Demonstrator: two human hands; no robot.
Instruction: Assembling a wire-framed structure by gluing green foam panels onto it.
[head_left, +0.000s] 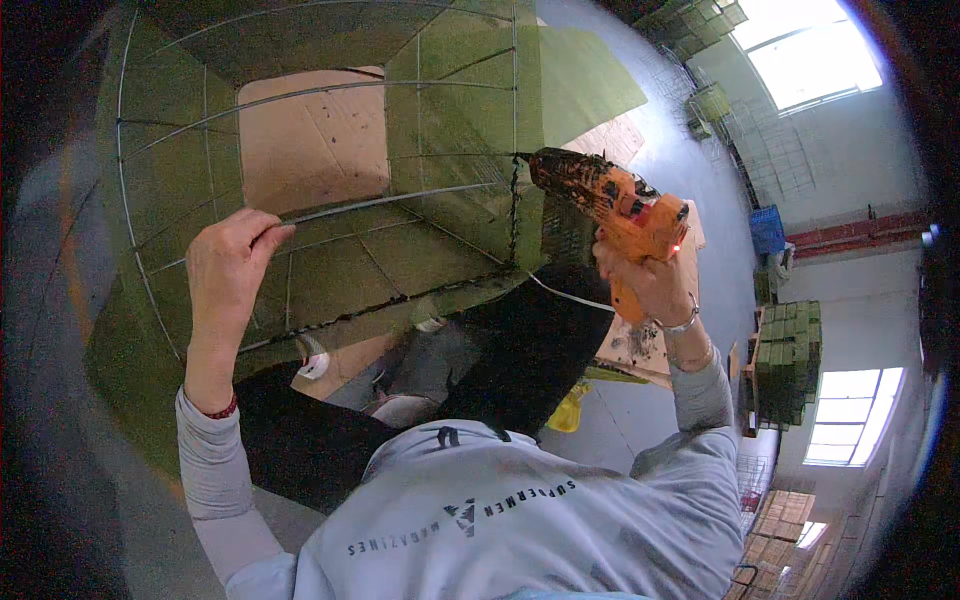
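My right hand is wrapped round the handle of an orange glue gun, its front half caked in black residue. The gun's tip meets, or nearly meets, the right edge of a wire frame lined with green sheet. Black glue runs down that edge; another black line follows the near edge. At the frame's left side my left hand is closed over a grey wire bar that crosses the opening. Fingers partly hide the bar there.
Tan board shows at the frame's bottom. A pale cord trails near the gun. Stained cardboard and a yellow bag lie beside my leg. Stacked green blocks and a blue crate stand to the right.
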